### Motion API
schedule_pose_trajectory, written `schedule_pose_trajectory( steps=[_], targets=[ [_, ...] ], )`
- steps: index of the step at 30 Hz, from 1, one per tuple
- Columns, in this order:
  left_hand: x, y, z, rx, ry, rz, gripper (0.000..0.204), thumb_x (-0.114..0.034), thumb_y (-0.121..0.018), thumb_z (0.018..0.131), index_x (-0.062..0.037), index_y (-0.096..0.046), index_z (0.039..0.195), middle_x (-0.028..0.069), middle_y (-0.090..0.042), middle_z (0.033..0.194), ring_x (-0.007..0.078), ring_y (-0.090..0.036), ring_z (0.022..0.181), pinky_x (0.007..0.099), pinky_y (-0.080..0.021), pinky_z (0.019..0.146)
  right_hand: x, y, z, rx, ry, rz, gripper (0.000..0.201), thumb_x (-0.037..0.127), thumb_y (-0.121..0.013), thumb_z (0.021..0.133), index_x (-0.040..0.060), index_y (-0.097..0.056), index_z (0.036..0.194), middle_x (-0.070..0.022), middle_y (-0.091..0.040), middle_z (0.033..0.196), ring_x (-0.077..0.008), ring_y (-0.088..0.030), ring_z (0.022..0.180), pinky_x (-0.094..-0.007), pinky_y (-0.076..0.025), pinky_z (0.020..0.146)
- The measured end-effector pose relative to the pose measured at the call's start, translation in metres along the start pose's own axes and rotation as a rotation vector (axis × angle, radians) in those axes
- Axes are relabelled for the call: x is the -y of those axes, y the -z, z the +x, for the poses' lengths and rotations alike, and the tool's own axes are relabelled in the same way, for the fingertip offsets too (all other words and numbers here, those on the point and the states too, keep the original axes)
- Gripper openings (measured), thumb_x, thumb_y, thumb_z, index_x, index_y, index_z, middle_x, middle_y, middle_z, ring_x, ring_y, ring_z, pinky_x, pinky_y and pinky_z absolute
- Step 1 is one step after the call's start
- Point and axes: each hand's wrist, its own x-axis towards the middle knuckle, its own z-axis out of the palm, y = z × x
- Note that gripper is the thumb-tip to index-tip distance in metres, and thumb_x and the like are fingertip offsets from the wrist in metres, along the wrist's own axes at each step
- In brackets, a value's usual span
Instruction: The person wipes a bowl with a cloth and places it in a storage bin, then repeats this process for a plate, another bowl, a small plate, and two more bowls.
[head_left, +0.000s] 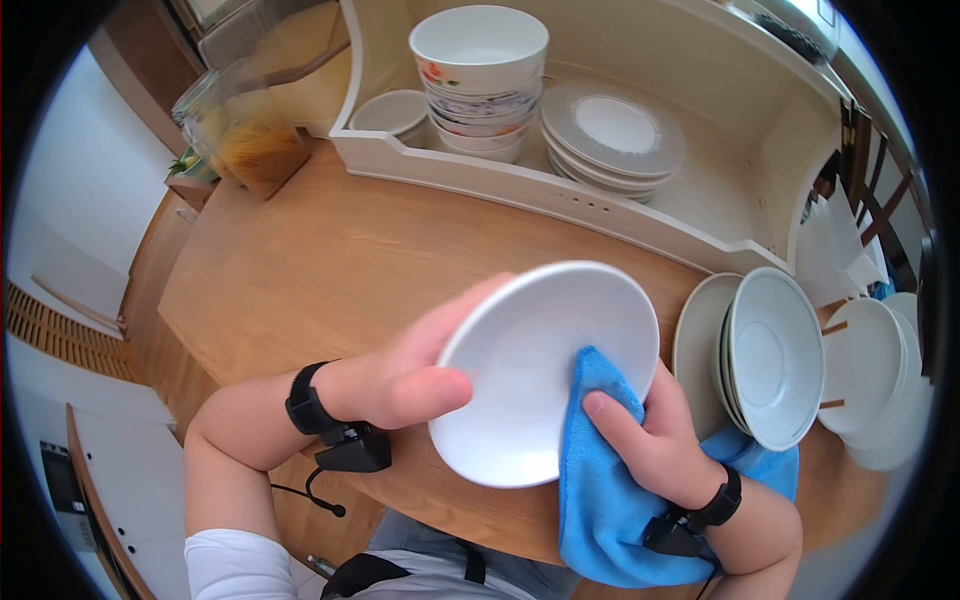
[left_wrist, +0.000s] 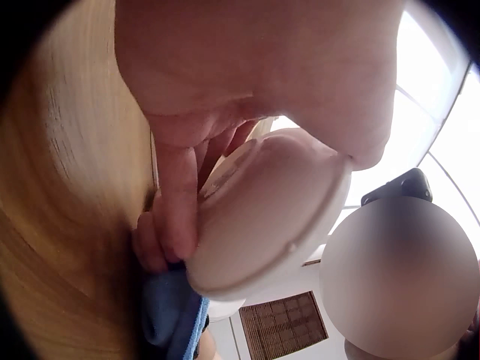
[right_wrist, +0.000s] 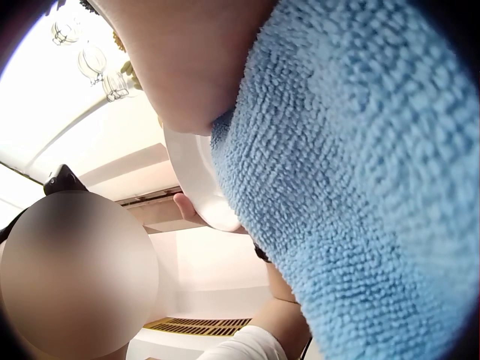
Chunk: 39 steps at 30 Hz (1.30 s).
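Observation:
A white bowl (head_left: 520, 350) is tilted above the wooden table, its inside facing up toward the head camera. My left hand (head_left: 425, 375) grips it from the left, thumb at the rim and fingers spread under its outside, as the left wrist view shows on the bowl's underside (left_wrist: 277, 202). In my right hand (head_left: 660, 440) is a blue cloth (head_left: 620, 520), pinched under the thumb and pressed against the bowl's inner right side. The right fingers are hidden behind the bowl and cloth. Up close, the fluffy cloth (right_wrist: 352, 180) fills much of the right wrist view.
A cream rack (head_left: 560, 205) at the back holds stacked bowls (head_left: 480, 60) and plates (head_left: 610, 130). Close by my right hand, several bowls (head_left: 775, 360) lean on edge, with more plates (head_left: 865, 370) beyond. Clear containers (head_left: 255, 150) stand at the back left.

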Motion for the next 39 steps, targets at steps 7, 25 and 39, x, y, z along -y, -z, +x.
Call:
schedule_pose_trajectory(
  steps=[7,25,39],
  targets=[
    [0.008,-0.005,0.003,-0.084,-0.094,0.220,0.088,-0.062,-0.068,0.085,-0.0023,-0.035,0.141,0.0097,-0.047,0.131,0.0177,-0.045,0.123,0.0325,-0.036,0.106,0.006,0.008,0.002,0.104,-0.072,0.015,0.042,0.016,-0.067,0.096,-0.0032,-0.052,0.131,-0.0079,-0.064,0.118,-0.0128,-0.058,0.107,-0.0299,-0.048,0.092],
    [-0.007,-0.003,0.009,-0.140,0.202,0.172,0.070,-0.054,-0.055,0.091,0.0014,-0.048,0.135,0.0067,-0.059,0.115,0.0126,-0.055,0.103,0.0271,-0.045,0.088,0.001,0.004,0.003,0.086,0.116,-0.193,0.027,0.016,-0.066,0.095,-0.0029,-0.063,0.114,-0.0118,-0.072,0.092,-0.0160,-0.069,0.084,-0.0305,-0.053,0.074],
    [0.003,0.013,0.003,-0.240,-0.039,0.247,0.061,-0.043,-0.059,0.093,0.0018,-0.048,0.133,0.0062,-0.059,0.113,0.0116,-0.053,0.101,0.0272,-0.043,0.090,0.002,0.006,0.001,0.142,0.056,-0.080,0.029,0.016,-0.060,0.097,-0.0034,-0.063,0.118,-0.0143,-0.072,0.096,-0.0203,-0.069,0.085,-0.0325,-0.053,0.078]
  ],
)
